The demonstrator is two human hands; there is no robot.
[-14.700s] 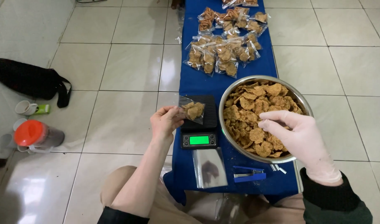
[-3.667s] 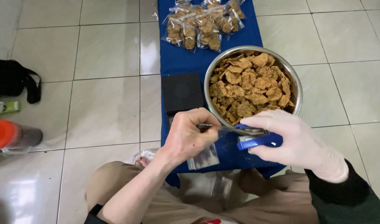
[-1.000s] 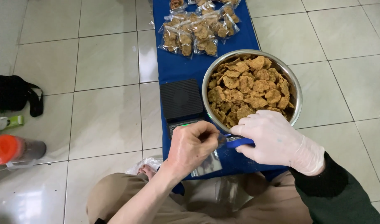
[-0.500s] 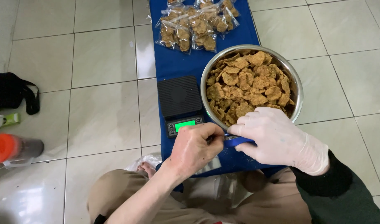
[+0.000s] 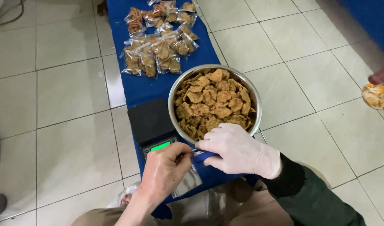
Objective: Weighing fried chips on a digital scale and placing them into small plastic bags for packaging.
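Blue sealer (image 5: pixel 203 156) clamped in gloved right hand (image 5: pixel 238 151), bare left hand (image 5: pixel 164 171) still pinching its tip, scale (image 5: pixel 152 125) shifted right.

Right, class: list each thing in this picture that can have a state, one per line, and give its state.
Metal bowl: full of brown crackers.
Scale: switched on, green display lit, platform bare.
Small bags: filled, lying in a heap.
Left hand: bare, pinching a clear bag.
Right hand: gloved, gripping a blue tool.

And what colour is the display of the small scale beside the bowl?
Green, lit, on the black scale next to the metal bowl; head view.
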